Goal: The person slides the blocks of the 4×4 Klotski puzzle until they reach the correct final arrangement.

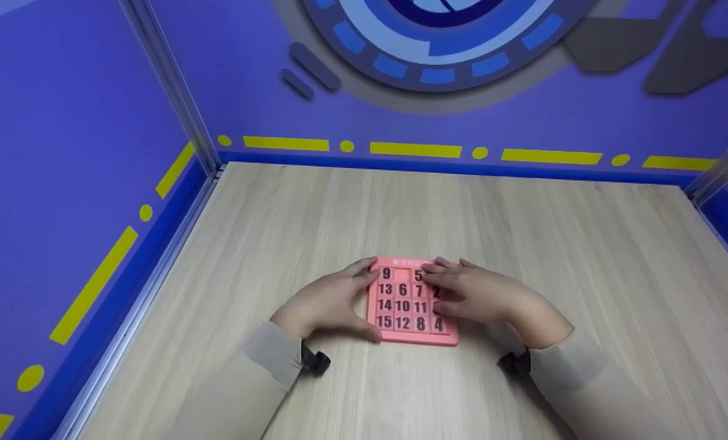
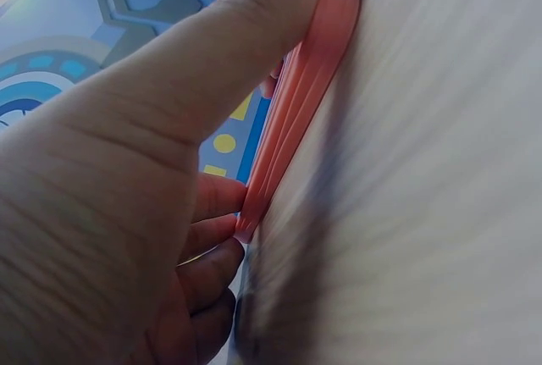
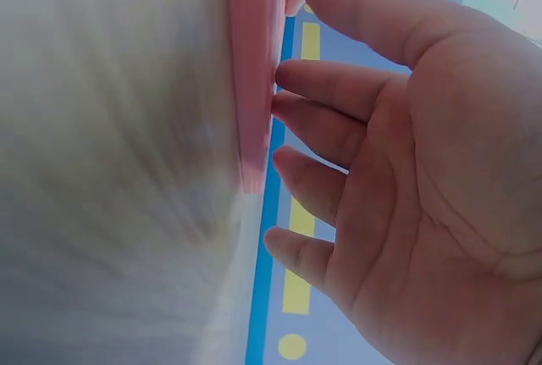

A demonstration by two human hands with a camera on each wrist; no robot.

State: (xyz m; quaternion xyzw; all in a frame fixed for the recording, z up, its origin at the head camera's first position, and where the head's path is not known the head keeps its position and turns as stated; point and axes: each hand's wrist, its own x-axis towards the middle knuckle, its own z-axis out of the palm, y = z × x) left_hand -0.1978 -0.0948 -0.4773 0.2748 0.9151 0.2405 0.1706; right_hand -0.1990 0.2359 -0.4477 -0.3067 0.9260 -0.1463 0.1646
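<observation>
A pink sliding number puzzle (image 1: pixel 419 339) lies on the wooden table, its bottom row reading 15, 12, 8, 4. An unfilled slot sits in its top row between the 9 tile (image 1: pixel 387 274) and the 5 tile (image 1: pixel 419 275). My left hand (image 1: pixel 333 304) holds the frame's left side, thumb at the lower corner and fingers at the upper one. Over the puzzle's right side reaches my right hand (image 1: pixel 483 294), its fingertips on or just above the tiles and partly hiding the right column. In the right wrist view its fingers (image 3: pixel 326 85) are extended beside the pink edge.
The pale wooden table (image 1: pixel 315 214) extends around the puzzle. Blue-purple panels with yellow marks stand at the back (image 1: pixel 253 104) and left (image 1: pixel 46 183), joined by a metal corner post (image 1: pixel 171 79). A black strap mount (image 1: pixel 316 363) is at the left wrist.
</observation>
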